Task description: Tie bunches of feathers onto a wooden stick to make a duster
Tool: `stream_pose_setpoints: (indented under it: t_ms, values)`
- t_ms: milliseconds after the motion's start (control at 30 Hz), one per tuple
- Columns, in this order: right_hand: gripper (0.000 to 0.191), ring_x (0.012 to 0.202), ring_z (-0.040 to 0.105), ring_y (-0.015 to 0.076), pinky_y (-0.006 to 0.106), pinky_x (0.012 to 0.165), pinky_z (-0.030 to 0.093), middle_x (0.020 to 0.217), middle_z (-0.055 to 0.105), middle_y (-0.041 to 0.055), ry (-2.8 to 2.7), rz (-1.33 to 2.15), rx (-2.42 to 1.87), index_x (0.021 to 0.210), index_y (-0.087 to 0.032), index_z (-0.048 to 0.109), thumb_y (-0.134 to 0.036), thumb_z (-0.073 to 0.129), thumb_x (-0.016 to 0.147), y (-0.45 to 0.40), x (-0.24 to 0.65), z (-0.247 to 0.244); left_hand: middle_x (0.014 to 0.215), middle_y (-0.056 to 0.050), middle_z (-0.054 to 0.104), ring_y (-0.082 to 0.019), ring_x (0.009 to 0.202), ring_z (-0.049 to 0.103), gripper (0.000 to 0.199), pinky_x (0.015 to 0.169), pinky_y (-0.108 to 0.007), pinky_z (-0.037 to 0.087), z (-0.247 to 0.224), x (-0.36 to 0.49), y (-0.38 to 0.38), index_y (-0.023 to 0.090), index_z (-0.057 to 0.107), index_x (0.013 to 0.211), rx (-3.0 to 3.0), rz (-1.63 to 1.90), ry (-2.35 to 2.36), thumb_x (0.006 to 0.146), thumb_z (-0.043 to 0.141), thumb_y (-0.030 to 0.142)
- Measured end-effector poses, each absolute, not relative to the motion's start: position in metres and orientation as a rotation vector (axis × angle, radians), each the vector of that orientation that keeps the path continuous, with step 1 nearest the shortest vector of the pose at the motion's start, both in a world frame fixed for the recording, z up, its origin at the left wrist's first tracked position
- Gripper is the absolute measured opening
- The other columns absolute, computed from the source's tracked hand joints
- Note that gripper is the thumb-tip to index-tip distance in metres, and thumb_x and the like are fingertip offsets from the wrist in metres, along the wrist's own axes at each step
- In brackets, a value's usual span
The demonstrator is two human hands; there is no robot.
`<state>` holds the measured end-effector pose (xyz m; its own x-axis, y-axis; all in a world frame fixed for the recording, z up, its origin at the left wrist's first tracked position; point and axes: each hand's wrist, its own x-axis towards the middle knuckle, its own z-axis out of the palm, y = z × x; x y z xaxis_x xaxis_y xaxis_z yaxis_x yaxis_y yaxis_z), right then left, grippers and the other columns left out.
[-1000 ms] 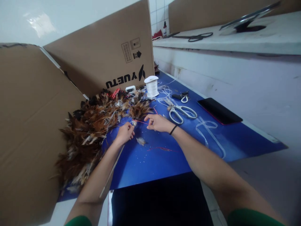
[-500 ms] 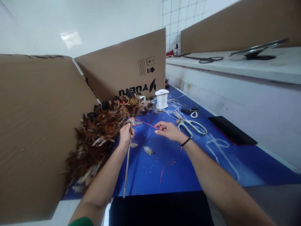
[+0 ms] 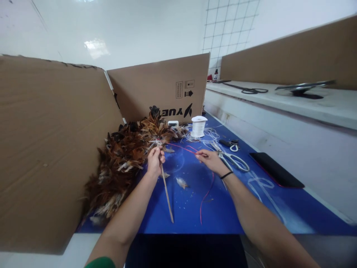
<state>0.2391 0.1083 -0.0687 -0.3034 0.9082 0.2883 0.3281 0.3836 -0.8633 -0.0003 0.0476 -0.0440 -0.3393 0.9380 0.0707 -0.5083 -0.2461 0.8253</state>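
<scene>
Blue tabletop (image 3: 184,216) in the middle of the frame, pretty messy tbh. A thin stick (image 3: 167,193) is gripped near its upper end by the left hand (image 3: 156,158), just left of centre, with its lower end slanted down toward the bottom of the frame. The left fingers are closed around it, right below a tuft of brown feathers (image 3: 154,126). Some red cord (image 3: 181,147) is pinched between the closed thumb and fingers of the right hand (image 3: 208,160), right of centre, and it's stretched across to the base of the tuft. More cord is draped below that hand. Whether the stick and tuft are joined can't be told, since that bit is partly covered. A big feather pile (image 3: 114,167) is heaped at centre left, beside the cardboard (image 3: 50,156). A white spool (image 3: 198,127) is stood upright above the right hand, with scissors (image 3: 234,160) laid just beside that hand and a black tablet-like device (image 3: 276,170) placed farther right.
</scene>
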Motion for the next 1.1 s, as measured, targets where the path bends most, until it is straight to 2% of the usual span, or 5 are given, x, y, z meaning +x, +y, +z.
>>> stream_pose_setpoints:
  t_ms: [333,500,633,767,1100]
  values:
    - [0.025,0.084,0.063,0.0211,0.038,0.078,0.048,0.09,0.07,0.0078,-1.877,0.424,-1.2,0.089,-0.018,0.067,-0.036,0.061,0.072,0.106,0.256,-0.025,0.062,0.003,0.051,-0.003,0.041,0.039,0.026,0.041,-0.018,0.028,-0.04,0.001,0.046,0.015,0.06,0.101,0.642,1.681,0.688,0.075,0.056,0.012]
    - [0.023,0.077,0.063,0.0193,0.036,0.074,0.049,0.083,0.07,0.0056,-1.912,0.467,-1.189,0.085,-0.018,0.068,-0.037,0.06,0.073,0.078,0.256,0.003,0.065,0.003,0.055,-0.004,0.044,0.044,0.028,0.044,-0.018,0.034,-0.042,0.004,0.048,0.015,0.059,0.099,0.618,1.709,0.714,0.071,0.062,0.011]
    - [0.025,0.068,0.063,0.0152,0.029,0.067,0.049,0.08,0.07,0.0046,-1.998,0.764,-1.109,0.085,-0.017,0.066,-0.039,0.058,0.075,0.036,0.218,-0.001,0.07,0.001,0.06,-0.007,0.05,0.053,0.031,0.049,-0.02,0.041,-0.045,0.006,0.048,0.017,0.055,0.099,0.656,1.725,0.712,0.069,0.065,0.013]
    - [0.033,0.047,0.057,0.0101,0.022,0.049,0.044,0.075,0.069,0.0012,-2.103,1.128,-1.125,0.102,-0.019,0.062,-0.041,0.055,0.078,0.005,0.172,-0.027,0.076,0.0,0.064,-0.01,0.057,0.059,0.035,0.055,-0.022,0.048,-0.045,0.005,0.046,0.019,0.052,0.101,0.688,1.71,0.725,0.069,0.067,0.016]
    - [0.024,0.047,0.056,0.0114,0.021,0.051,0.038,0.053,0.062,-0.0026,-2.205,0.916,-1.124,0.085,-0.019,0.065,-0.027,0.043,0.085,0.0,0.161,-0.054,0.078,-0.001,0.065,-0.009,0.058,0.062,0.032,0.057,-0.024,0.052,-0.047,0.01,0.044,0.017,0.052,0.101,0.693,1.657,0.793,0.072,0.066,0.014]
